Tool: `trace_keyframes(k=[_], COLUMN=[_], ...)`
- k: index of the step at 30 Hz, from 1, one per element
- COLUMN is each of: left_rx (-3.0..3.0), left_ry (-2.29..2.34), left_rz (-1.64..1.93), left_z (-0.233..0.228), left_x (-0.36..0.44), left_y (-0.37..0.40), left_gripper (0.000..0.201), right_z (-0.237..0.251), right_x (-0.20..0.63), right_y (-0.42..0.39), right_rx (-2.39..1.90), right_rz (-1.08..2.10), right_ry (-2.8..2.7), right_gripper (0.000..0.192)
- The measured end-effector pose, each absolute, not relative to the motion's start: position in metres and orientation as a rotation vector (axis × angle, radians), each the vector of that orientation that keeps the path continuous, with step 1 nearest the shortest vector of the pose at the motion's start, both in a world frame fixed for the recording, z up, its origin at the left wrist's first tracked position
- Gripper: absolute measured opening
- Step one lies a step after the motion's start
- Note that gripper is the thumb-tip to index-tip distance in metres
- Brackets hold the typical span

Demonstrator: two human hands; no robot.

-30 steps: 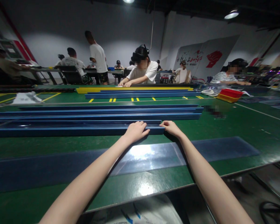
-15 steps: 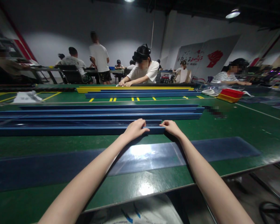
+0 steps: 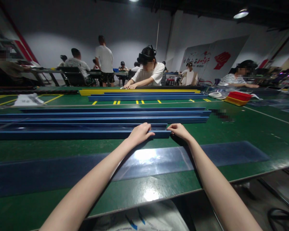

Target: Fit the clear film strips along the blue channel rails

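Left hand [image 3: 140, 133] grasping blue channel [image 3: 86, 135]; right hand [image 3: 180, 131] at its end.

Nearest channel [image 3: 86, 135]: deep blue, and there's a paler blue top edge!
Channels behind [image 3: 110, 119]: blue again, light and dark bands running lengthwise!
Flat strip [image 3: 231, 154]: smoky blue-grey, flaring white in the glare!
Tabletop [image 3: 257, 131]: rich green, yellow stripes further back!
Far rail [image 3: 135, 92]: bright, bold yellow!
Stacked trays [image 3: 238, 97]: red over yellow!
Co-worker's shirt [image 3: 158, 71]: plain white!

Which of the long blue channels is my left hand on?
The front blue channel, nearest you, just beyond the clear strip; the other blue channels lie farther back, untouched by your left hand.
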State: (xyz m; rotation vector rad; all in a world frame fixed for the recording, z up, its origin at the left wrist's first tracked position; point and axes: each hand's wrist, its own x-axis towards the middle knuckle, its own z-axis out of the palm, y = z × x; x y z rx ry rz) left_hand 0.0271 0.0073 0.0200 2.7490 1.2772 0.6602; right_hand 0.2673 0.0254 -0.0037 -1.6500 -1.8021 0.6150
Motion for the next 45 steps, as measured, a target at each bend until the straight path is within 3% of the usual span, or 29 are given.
trace_keyframes(k=[45], left_rx=[2.885], left_ry=[1.392], left_rz=[0.517], left_z=[0.022], left_x=[0.029], left_y=[0.002], left_gripper=[0.027], right_z=[-0.009], right_x=[0.256], right_y=[0.027], right_rx=[-1.705], right_rz=[0.501], right_ry=[-1.814], right_gripper=[0.017])
